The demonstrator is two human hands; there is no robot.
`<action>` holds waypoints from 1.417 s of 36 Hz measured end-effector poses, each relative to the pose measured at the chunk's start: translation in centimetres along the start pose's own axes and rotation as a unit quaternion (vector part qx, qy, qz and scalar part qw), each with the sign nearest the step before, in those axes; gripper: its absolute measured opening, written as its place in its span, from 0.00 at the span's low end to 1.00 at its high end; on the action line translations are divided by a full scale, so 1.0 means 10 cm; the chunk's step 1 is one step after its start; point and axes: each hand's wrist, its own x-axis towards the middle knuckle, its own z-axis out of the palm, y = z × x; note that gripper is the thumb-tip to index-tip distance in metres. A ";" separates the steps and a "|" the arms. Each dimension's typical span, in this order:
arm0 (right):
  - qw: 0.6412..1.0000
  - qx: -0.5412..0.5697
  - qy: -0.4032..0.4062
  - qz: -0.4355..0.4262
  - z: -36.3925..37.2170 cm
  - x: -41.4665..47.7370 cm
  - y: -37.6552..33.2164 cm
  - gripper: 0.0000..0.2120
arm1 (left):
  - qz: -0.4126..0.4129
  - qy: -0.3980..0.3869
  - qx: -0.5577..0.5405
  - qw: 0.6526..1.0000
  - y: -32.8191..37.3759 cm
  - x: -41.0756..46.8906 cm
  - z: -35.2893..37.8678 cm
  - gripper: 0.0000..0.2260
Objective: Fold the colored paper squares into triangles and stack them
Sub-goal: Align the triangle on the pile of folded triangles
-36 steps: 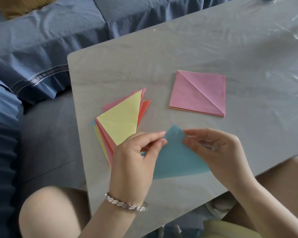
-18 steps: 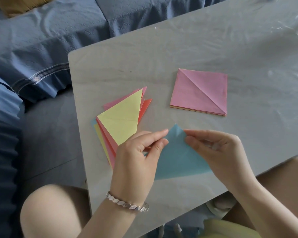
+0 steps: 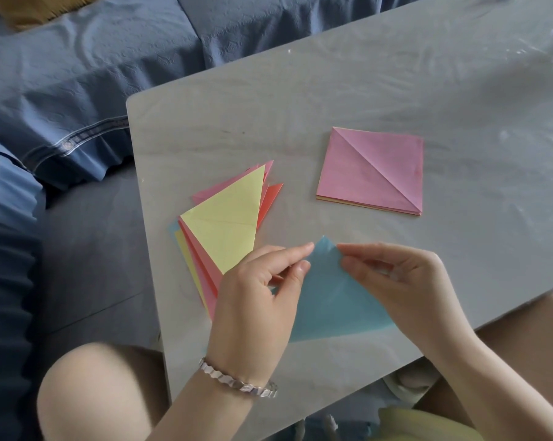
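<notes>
We see the blue sheet (image 3: 332,300) near the front edge of the table (image 3: 332,90), between the two hands, shaped as a triangle with its tip pointing away from us. The left hand (image 3: 253,300) pinches its left edge just below the tip, thumb and forefinger closed narrowly on the paper; the right hand (image 3: 399,281) pinches the right edge opposite, forefinger above and thumb below, just as tight. The fingertips of the two hands come near each other, with only the tip of the sheet between them. We cannot tell whether the sheet lies flat on the table or is lifted a little. Just to the left, partly hidden by the left hand, lie the triangles (image 3: 227,227), fanned out untidily, a yellow one on top, with pink, red, yellow and a bit of blue showing at the edges. Farther back and to the right, well apart from them, sit the squares (image 3: 370,173), a neat stack whose top pink sheet bears a diagonal crease. A bracelet (image 3: 237,381) circles the left wrist, a clear film (image 3: 548,43) covers the table, a blue sofa (image 3: 94,74) lies beyond and to the left, and our left knee (image 3: 87,393) shows beside the table's near corner
</notes>
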 end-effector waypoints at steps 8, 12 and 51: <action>0.992 -0.102 -0.063 -0.045 -0.07 0.11 0.08 0.15 | -0.081 -0.040 -0.032 0.995 -0.02 0.06 0.03 0.10; 0.964 -0.205 -0.139 -0.093 -0.14 0.20 0.09 0.12 | -0.105 -0.096 -0.014 0.990 -0.05 0.12 0.03 0.09; 0.800 -0.567 -0.116 -0.158 0.07 0.69 0.86 0.16 | -0.322 -0.057 0.023 0.945 -0.80 0.30 0.24 0.09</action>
